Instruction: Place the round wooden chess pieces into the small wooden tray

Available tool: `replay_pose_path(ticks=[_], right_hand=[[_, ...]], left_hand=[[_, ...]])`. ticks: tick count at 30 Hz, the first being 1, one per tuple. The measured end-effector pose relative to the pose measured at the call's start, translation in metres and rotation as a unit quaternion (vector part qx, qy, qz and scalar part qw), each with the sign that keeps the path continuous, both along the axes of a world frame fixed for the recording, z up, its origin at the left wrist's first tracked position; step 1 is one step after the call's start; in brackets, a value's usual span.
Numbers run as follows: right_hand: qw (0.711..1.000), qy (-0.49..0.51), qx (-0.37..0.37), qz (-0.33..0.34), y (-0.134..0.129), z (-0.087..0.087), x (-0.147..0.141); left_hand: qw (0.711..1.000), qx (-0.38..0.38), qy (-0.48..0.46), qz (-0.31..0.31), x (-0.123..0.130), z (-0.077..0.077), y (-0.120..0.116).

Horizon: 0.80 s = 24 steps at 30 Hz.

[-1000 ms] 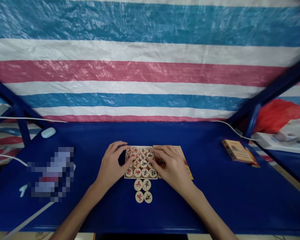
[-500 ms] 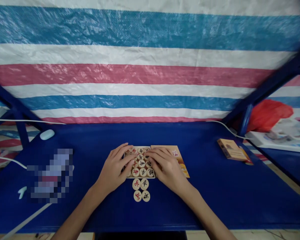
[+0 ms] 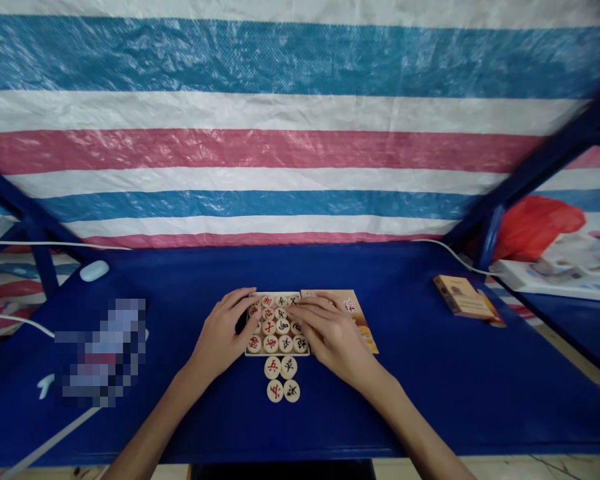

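Round pieces with red and black characters (image 3: 283, 327) fill a shallow white-rimmed box (image 3: 277, 355) at the middle of the blue table. My left hand (image 3: 227, 330) rests over the box's left edge, fingers apart, fingertips on the leftmost pieces. From the right, my right hand (image 3: 333, 330) lies over the box's right side with its fingers spread on the pieces there, hiding some. Nearer to me, several loose pieces (image 3: 289, 367) sit on the table just below the box. A printed orange-brown lid or card (image 3: 365, 333) lies partly under my right hand.
At the right is a small brown box (image 3: 463, 297), with a red bag (image 3: 540, 227) beyond. A white mouse (image 3: 94, 270), a blurred-out object (image 3: 103, 353) and white cables lie at the left. A striped sheet (image 3: 300, 147) hangs behind the blue table (image 3: 240, 427).
My left hand has shifted slightly left and drawn back from the pieces, so more red ones show at the box's left side. My right hand has barely moved.
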State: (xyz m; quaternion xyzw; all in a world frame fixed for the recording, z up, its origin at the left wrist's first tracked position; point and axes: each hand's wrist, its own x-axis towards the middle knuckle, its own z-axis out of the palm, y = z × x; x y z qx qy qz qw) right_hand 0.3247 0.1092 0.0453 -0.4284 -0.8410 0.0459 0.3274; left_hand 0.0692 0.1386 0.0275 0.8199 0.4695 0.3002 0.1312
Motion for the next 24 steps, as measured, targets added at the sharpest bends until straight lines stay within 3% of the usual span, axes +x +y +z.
replay_pose_path(ticks=[10, 15, 20, 23, 24], right_hand=[[0.999, 0.029, -0.008, -0.044, -0.002, 0.003, 0.006], [0.99, 0.071, 0.016, -0.122, -0.02, -0.008, 0.018], [0.966, 0.134, 0.035, -0.22, -0.064, -0.03, 0.038], [0.945, 0.194, 0.0, -0.265, -0.082, -0.035, 0.046], [0.936, 0.213, -0.01, -0.28, -0.085, -0.036, 0.048]], left_hand=[[0.999, -0.013, -0.023, 0.04, -0.004, 0.003, -0.003], [0.996, -0.002, -0.05, 0.08, -0.012, 0.005, -0.014], [0.98, 0.049, -0.103, 0.164, -0.042, 0.002, -0.061], [0.95, 0.148, -0.083, 0.262, -0.092, -0.008, -0.103], [0.946, 0.168, -0.083, 0.263, -0.113, -0.013, -0.114]])
